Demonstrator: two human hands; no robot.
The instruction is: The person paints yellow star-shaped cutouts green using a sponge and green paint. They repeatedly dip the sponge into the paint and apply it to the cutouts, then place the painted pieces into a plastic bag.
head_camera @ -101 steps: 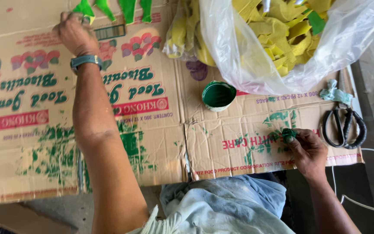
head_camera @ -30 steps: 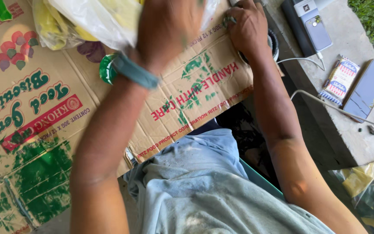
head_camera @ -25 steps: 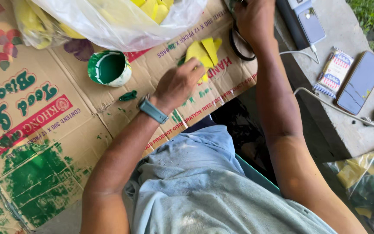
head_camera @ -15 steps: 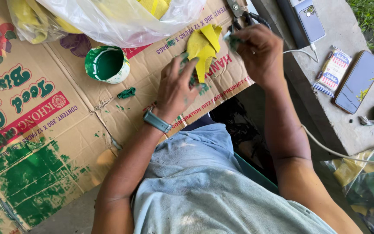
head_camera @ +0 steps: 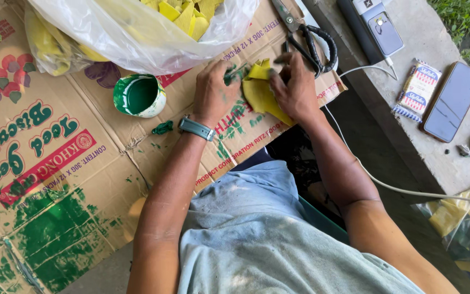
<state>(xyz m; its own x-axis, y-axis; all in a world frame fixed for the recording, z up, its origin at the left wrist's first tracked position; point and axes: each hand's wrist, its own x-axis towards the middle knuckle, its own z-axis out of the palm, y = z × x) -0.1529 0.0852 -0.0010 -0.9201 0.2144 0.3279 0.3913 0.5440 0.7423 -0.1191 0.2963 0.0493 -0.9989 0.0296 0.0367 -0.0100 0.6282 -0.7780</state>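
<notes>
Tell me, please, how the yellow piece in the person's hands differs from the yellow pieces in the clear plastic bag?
The yellow piece lies flat on the cardboard, pinned by the left hand and right hand; the yellow pieces in the bag sit heaped inside the clear plastic bag. The held one shows green smears near its edge; the bagged ones look plain yellow. It is single and spread out; they are piled and crumpled. All share the same yellow colour.
</notes>
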